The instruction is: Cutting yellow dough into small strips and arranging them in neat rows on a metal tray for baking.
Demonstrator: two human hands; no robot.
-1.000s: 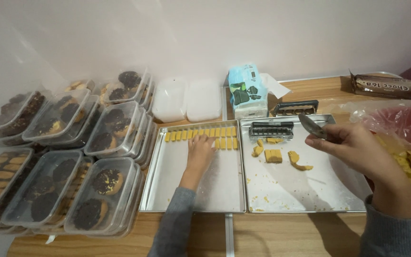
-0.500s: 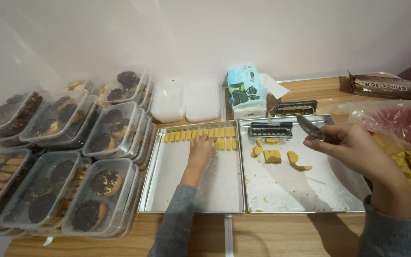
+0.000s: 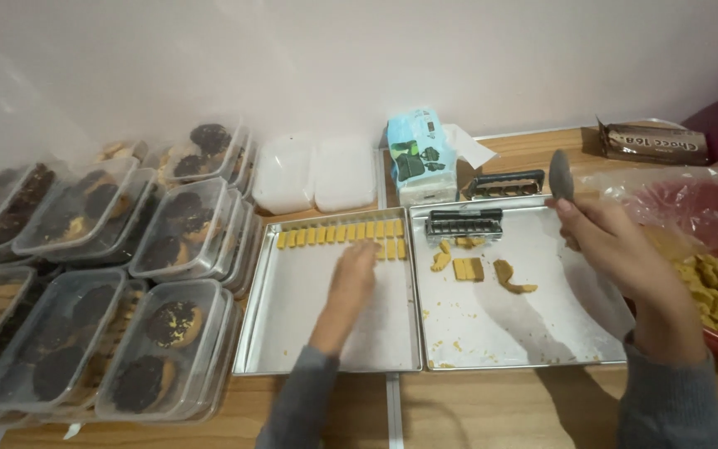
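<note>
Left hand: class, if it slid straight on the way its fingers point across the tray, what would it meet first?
The left hand points up the left tray toward the wall. It would first meet the rows of yellow dough pieces just beyond its fingertips, which it may already touch; depth is unclear.

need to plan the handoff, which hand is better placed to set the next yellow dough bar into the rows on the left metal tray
Left. The left hand already rests beside the rows of yellow dough bars on the left metal tray, while the right hand holds a grey metal blade.
</note>
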